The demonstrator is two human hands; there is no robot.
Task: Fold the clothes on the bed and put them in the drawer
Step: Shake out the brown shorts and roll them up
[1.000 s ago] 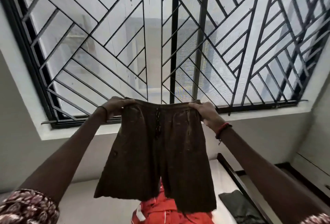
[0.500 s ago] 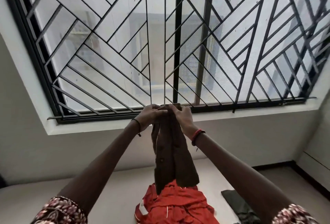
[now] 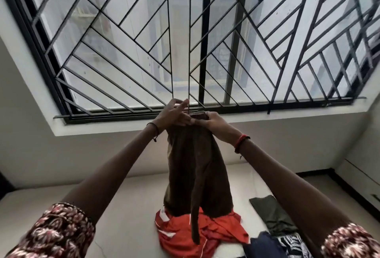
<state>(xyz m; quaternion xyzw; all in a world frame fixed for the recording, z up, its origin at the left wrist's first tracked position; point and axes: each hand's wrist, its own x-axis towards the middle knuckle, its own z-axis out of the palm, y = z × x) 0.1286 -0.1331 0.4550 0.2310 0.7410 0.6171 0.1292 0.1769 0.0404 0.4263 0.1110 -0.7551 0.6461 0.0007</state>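
Observation:
Brown shorts (image 3: 198, 171) hang in the air in front of me, folded in half lengthwise, with a drawstring dangling below the legs. My right hand (image 3: 216, 123) grips the waistband at the top. My left hand (image 3: 173, 114) rests against the same waistband with its fingers spread and partly lifted. Below the shorts, a crumpled red garment (image 3: 185, 235) lies on the pale bed (image 3: 127, 206). A dark green folded piece (image 3: 271, 210) lies on the bed to the right. A dark blue and patterned pile (image 3: 275, 245) sits at the bottom right.
A large window with a black metal grille (image 3: 185, 42) fills the wall ahead, above a white sill. The bed's dark frame edge (image 3: 339, 183) runs along the right, with floor and a white wall panel beyond it.
The shorts were held spread wide by both hands, then my hands came together and folded them in half. My left hand's fingers have now loosened and spread.

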